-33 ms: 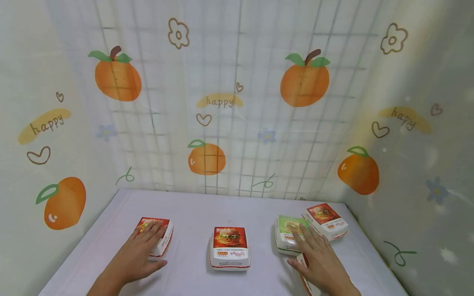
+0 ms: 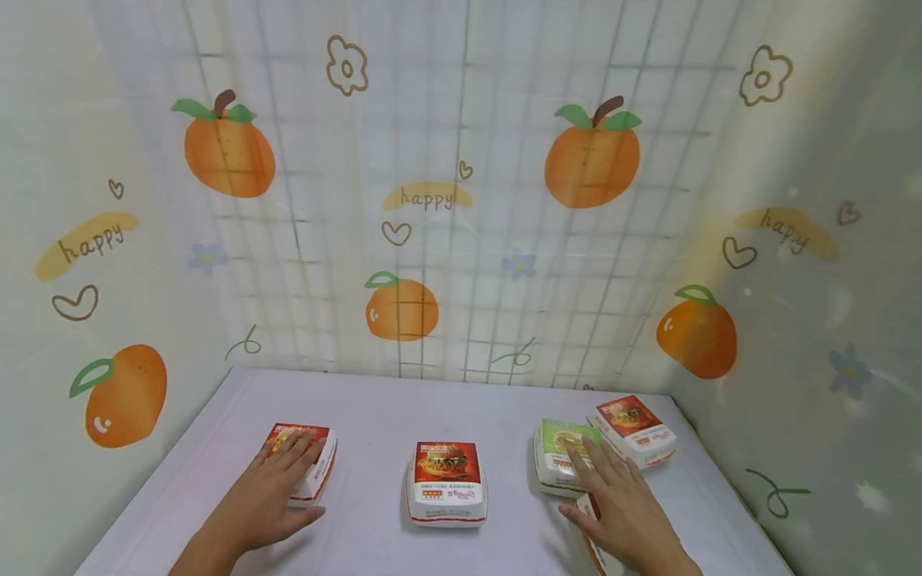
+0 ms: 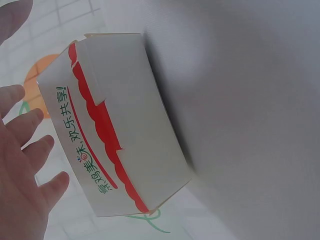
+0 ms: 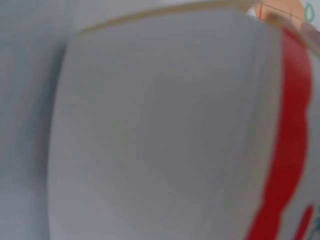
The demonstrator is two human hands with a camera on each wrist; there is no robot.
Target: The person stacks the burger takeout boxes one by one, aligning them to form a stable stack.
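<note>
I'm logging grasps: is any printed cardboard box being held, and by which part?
Nothing appears held: the left hand extends straight-fingered over a red-topped white cardboard box, the right hand likewise over a mostly hidden red-and-white box.

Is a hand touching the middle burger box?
No, the middle box sits between the left hand and the right hand, with bare table showing on both sides.

The left hand (image 2: 268, 498) and right hand (image 2: 625, 510) are palm down, well apart, fingers (image 2: 294, 454) extended forward, 2 thumbs (image 2: 304, 519) spread inward.
</note>
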